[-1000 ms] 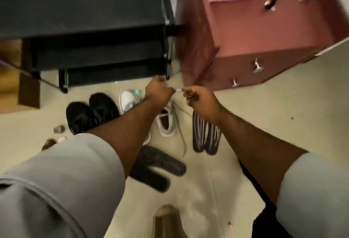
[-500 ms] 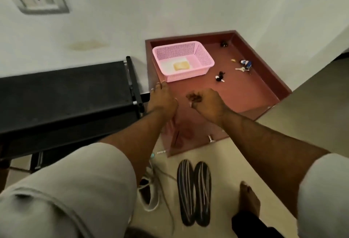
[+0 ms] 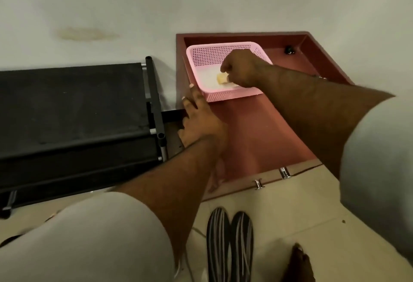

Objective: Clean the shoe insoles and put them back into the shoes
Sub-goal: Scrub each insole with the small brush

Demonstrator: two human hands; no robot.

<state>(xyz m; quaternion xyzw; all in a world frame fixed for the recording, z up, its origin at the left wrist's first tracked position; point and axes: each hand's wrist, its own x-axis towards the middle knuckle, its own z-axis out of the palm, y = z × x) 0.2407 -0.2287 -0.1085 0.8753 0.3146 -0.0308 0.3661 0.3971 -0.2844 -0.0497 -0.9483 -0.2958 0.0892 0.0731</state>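
Note:
Two dark, grey-striped insoles (image 3: 230,244) lie side by side on the floor just in front of the red-brown cabinet (image 3: 257,134). On the cabinet top stands a pink plastic basket (image 3: 232,96) with a small yellow piece (image 3: 220,78) inside. My right hand (image 3: 242,68) reaches into the basket, its fingertips pinched on the yellow piece. My left hand (image 3: 201,120) rests flat on the cabinet's left edge beside the basket, fingers spread and holding nothing. My left arm and sleeve hide the shoes.
A black shoe rack (image 3: 71,102) stands against the wall left of the cabinet. A small dark item (image 3: 289,49) lies at the cabinet's back right. Metal drawer knobs (image 3: 258,184) stick out at its front. My bare foot (image 3: 299,263) is right of the insoles.
The view rose from the floor and shoes to the cabinet top. My right hand moved forward into the pink basket onto the yellow piece. My left hand settled flat on the cabinet edge.

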